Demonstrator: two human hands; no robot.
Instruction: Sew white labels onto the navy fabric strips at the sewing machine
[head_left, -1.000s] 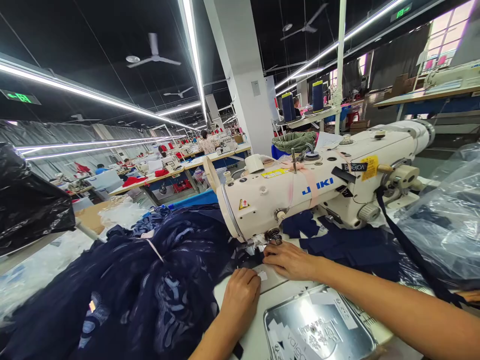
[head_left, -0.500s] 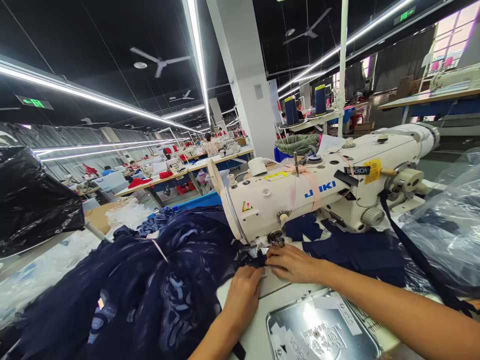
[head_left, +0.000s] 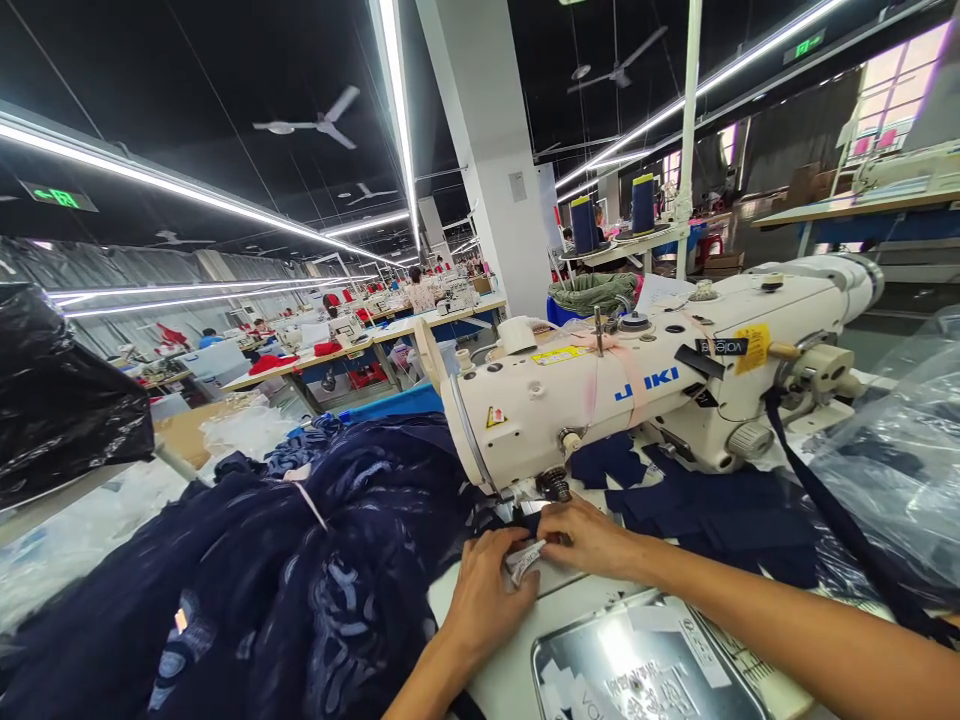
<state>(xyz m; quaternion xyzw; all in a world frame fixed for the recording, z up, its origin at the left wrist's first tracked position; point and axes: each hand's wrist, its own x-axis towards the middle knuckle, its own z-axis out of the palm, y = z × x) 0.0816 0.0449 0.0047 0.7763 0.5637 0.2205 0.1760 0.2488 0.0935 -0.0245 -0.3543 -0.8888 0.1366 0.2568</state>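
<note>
A white sewing machine with blue lettering stands before me, its needle area just beyond my fingertips. My left hand is closed around a small white printed label, which shows between thumb and fingers. Close beside it, my right hand has its fingers bent and pressed together at the label's far end, on a dark navy strip by the presser foot. The fingers partly hide the strip. A large heap of navy patterned fabric lies left of my left hand.
A metal tray with white labels sits in front of my right forearm. Navy cut pieces lie under the machine arm. Clear plastic is at right, a black plastic bag at left. Thread cones stand behind.
The white label has come into sight between my left thumb and fingers. My left thumb has spread away from the fingers around it. My right hand has shifted slightly right.
</note>
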